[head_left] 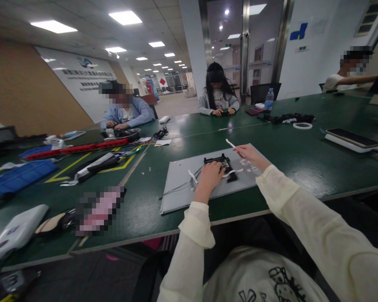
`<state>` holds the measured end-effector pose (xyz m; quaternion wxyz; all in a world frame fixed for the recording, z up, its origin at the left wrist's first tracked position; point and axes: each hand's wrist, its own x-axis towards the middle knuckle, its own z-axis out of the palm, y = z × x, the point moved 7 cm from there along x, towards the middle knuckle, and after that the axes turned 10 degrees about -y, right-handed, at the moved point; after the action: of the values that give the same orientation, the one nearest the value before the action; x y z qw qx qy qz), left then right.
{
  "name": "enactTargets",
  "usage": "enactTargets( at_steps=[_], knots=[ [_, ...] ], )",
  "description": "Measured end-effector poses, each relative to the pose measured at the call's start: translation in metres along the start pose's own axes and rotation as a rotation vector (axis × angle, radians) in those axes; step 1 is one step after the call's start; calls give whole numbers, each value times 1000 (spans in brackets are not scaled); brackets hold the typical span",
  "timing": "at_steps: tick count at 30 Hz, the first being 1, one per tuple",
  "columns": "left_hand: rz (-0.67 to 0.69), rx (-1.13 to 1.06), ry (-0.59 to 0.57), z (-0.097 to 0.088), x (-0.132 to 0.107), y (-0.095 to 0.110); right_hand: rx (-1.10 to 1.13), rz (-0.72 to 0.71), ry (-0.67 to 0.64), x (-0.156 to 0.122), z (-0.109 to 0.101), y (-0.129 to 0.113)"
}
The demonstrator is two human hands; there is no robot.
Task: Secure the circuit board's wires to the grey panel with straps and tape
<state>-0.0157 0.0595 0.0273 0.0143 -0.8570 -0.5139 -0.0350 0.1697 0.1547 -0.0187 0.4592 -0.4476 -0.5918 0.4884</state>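
I count three other people (127, 110) (219, 100) (340, 84), heads in sight, around one green desk (302, 167), or several pushed together; I can't tell. There's one grey board (178, 178), one black device (222, 158) and at least two pale labels (244, 162) (252, 169). Three lengths of white strip (230, 143) (193, 176) (236, 171) show, though two may join out of sight. I also make it one water bottle (269, 100), one white ring (302, 127), one long red bar (78, 149) and at least one blue basket (20, 177).

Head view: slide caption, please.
Left hand at a black plastic device lying on a flat grey board, right hand holding a thin white strip, over a dark green table.
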Motion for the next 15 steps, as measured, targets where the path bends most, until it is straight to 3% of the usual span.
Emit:
enactTargets(
  at_steps=[3,6,11,15],
  knots=[
    [-40,13,34,-5,-1,2,60,19,55,-5,-7,10],
    [-97,13,116,-17,4,1,70,1,74,-4,-1,3],
    [-195,-48,238,-39,32,-8,-60,-22,39,10,28,-19],
    [-267,-93,240,-34,53,-18,-211,-33,-16,25,51,-16]
  ],
)
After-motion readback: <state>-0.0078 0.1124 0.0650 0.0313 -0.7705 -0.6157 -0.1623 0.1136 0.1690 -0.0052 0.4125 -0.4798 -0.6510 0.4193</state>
